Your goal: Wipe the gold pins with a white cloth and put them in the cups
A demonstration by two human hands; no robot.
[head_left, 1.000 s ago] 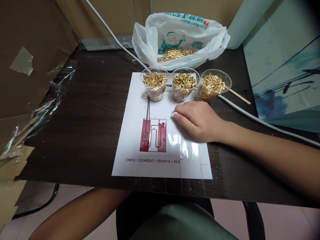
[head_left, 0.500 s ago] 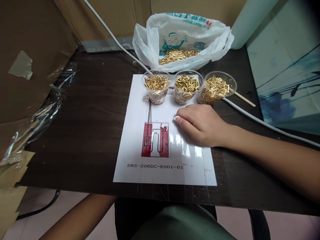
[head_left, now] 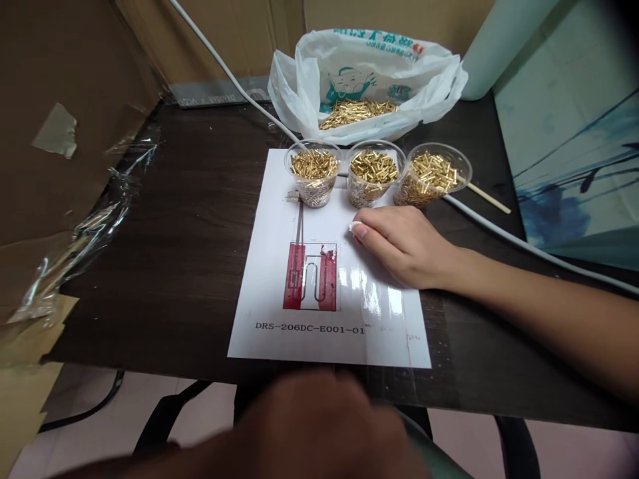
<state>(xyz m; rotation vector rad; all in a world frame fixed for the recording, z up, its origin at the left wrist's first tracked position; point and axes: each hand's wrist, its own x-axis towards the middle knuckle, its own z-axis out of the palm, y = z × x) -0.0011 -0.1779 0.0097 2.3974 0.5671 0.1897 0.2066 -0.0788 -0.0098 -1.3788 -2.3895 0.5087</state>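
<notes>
White tissue (head_left: 354,227), perhaps, at right fingers (head_left: 377,219)

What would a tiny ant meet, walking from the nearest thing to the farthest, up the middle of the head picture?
Blurry left hand → right hand → middle plastic cup → white plastic bag.

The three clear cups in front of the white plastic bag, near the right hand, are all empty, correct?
No, they aren't empty: the head view shows gold-coloured pieces in all three clear cups. They do sit in front of the white plastic bag, near the right hand.
</notes>
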